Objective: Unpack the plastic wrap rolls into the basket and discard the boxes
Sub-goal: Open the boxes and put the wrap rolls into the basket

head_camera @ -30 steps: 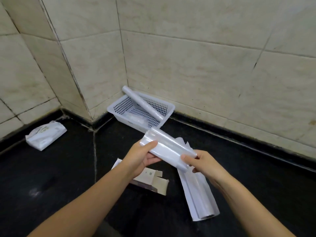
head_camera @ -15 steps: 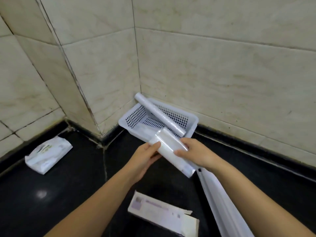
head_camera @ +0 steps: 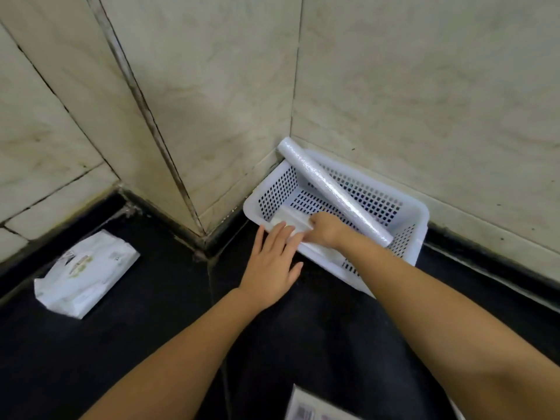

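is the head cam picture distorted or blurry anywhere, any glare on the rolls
Head view: wide-angle bending curves the wall seams and the forearms near the edges; the right hand and the short roll it holds look soft and smeared; a bright streak of glare runs along the long roll lying across the basket; the dark floor is dim, with little detail.

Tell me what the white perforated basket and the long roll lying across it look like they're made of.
The white perforated basket looks like moulded plastic with a smooth, slightly glossy finish: its thin walls have an even grid of holes. The long translucent roll lying across it looks like wound clear plastic film, shiny and faintly crinkled, with bright glints along its length. Whether it has a core cannot be seen.
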`<state>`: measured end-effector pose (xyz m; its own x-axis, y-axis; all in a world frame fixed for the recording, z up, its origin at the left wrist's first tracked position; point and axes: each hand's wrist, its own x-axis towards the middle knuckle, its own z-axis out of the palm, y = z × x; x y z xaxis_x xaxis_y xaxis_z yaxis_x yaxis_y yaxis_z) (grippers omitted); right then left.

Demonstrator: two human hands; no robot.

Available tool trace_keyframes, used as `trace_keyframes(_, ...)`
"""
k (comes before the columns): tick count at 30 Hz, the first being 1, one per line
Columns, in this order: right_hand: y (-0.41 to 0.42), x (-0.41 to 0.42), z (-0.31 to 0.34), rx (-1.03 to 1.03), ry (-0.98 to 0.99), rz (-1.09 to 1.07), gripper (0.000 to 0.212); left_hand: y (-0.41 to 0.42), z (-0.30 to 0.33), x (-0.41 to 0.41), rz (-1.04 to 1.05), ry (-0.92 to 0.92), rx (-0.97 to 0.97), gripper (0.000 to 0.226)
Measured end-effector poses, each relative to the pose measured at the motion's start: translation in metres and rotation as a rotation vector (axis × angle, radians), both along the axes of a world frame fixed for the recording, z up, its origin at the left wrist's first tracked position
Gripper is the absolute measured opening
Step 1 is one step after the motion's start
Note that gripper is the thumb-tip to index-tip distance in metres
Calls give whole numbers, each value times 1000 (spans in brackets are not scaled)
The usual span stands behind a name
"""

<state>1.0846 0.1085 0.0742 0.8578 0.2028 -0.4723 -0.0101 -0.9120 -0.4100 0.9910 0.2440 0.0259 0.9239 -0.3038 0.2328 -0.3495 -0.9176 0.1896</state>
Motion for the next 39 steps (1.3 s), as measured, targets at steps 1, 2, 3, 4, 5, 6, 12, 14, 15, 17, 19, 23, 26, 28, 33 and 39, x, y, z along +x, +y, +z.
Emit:
trace_keyframes(1,1,-1,-4,-12,1,-8,53,0,-1,1,0,-8,9,54)
trace_keyframes(2,-1,-3,-5,-16,6,-21,55,0,-2,1,-1,-13,23,54)
trace_keyframes(3,-5,-4,-5,-14,5,-37,59,1,-3,1,-4,-18,34,55)
trace_keyframes(4,-10,-6,-2,3,4,-53,63,1,-3,1,-6,-16,40,56)
trace_keyframes(5,-18,-8,4,28,-5,-68,66,2,-3,1,-11,-3,47,57)
trace_keyframes(6,-27,-10,11,56,-28,-85,67,3,-1,0,-15,21,61,60)
trace_keyframes(12,-110,-41,66,150,-182,-203,42,-14,32,-9,9,181,65,65)
trace_keyframes(14,-146,-70,76,223,-209,-281,28,-44,48,-25,-80,135,-34,59)
trace_keyframes(15,-165,-90,77,246,-214,-320,23,-64,54,-35,-165,110,-90,55)
trace_keyframes(17,-201,-138,70,238,-199,-384,18,-112,60,-63,-374,136,-182,46)
trace_keyframes(19,-232,-191,52,146,-152,-410,16,-159,56,-98,-614,192,-142,41)
trace_keyframes(23,-261,-292,3,-35,-13,-413,53,-223,34,-150,-804,217,261,38)
trace_keyframes(26,-256,-338,-23,-74,-5,-364,74,-240,31,-164,-771,158,356,18)
trace_keyframes(28,-255,-348,-31,-33,-41,-391,76,-244,32,-167,-758,69,386,6)
trace_keyframes(33,-280,-345,-25,141,-76,-527,72,-240,22,-179,-646,251,551,24)
trace_keyframes(39,-298,-304,17,169,-323,-572,48,-207,32,-195,-706,485,419,27)
